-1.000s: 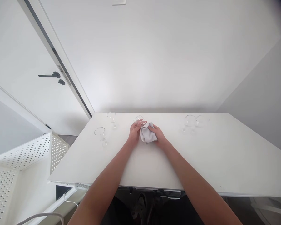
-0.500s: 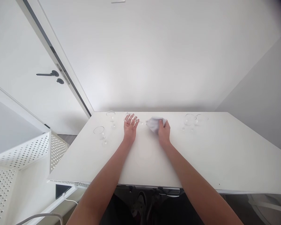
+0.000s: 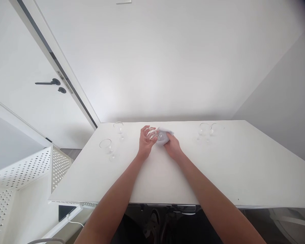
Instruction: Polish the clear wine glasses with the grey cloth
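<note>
My left hand (image 3: pixel 145 142) is wrapped round the bowl of a clear stemmed glass (image 3: pixel 151 133), held tilted on its side above the white table (image 3: pixel 218 169). My right hand (image 3: pixel 173 146) grips a small grey cloth (image 3: pixel 164 135) and presses it against the foot end of that glass. Both hands meet near the table's far middle.
Two clear stemmed glasses stand at the left, one (image 3: pixel 118 128) near the wall and one (image 3: pixel 106 147) closer in. Two more glasses (image 3: pixel 203 130) (image 3: pixel 215 128) stand at the right. A white door with a black handle (image 3: pixel 49 82) is left; a perforated white shelf (image 3: pixel 22 166) sits below it.
Half a second ago the hands were apart, the glass stretched between them. Now they have drawn together, the cloth against the glass, a little nearer to me.
</note>
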A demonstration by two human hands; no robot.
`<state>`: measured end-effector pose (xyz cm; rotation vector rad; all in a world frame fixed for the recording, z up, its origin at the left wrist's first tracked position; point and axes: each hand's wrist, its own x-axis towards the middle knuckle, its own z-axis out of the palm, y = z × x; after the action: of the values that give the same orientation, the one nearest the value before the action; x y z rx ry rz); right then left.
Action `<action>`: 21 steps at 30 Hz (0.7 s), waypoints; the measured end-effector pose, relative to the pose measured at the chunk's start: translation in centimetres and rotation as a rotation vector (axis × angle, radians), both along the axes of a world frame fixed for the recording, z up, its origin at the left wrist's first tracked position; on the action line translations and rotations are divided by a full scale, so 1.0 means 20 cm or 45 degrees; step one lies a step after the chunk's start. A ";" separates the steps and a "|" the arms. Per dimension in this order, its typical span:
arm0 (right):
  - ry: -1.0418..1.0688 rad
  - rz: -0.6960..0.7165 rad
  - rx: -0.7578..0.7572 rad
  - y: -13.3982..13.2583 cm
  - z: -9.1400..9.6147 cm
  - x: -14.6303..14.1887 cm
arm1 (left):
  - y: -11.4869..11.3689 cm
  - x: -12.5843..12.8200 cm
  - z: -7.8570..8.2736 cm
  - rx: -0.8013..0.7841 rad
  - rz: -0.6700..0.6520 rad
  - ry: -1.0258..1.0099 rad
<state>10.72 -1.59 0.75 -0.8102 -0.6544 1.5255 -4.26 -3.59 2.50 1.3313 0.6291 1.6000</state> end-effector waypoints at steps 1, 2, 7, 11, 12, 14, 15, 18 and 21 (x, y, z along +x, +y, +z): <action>-0.014 0.026 -0.026 0.00 0.00 0.00 | 0.00 0.00 0.00 0.008 0.016 0.003; -0.022 0.037 -0.046 -0.01 0.00 0.01 | 0.00 0.00 0.01 0.015 0.030 0.003; -0.002 -0.055 -0.013 -0.01 0.02 0.01 | 0.00 0.00 0.01 0.021 0.043 0.026; -0.096 0.089 -0.016 -0.01 0.01 0.01 | 0.02 0.00 0.00 0.002 0.081 0.003; -0.097 0.065 -0.021 -0.01 0.01 0.01 | 0.02 0.00 0.00 -0.001 0.091 -0.014; -0.068 -0.048 -0.022 -0.01 0.01 0.01 | 0.02 0.00 0.00 -0.007 0.097 -0.033; -0.048 -0.099 -0.015 0.00 0.01 0.01 | 0.02 0.00 -0.01 -0.010 0.093 -0.031; -0.052 -0.075 0.005 0.00 0.01 0.01 | 0.02 -0.01 -0.01 -0.022 0.080 -0.018; -0.124 -0.008 -0.030 0.00 0.00 0.01 | 0.03 -0.01 -0.01 -0.027 0.108 -0.042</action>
<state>10.89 -1.52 0.74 -0.9087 -0.7059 1.4979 -4.47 -2.97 2.26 1.2749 0.6891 1.6756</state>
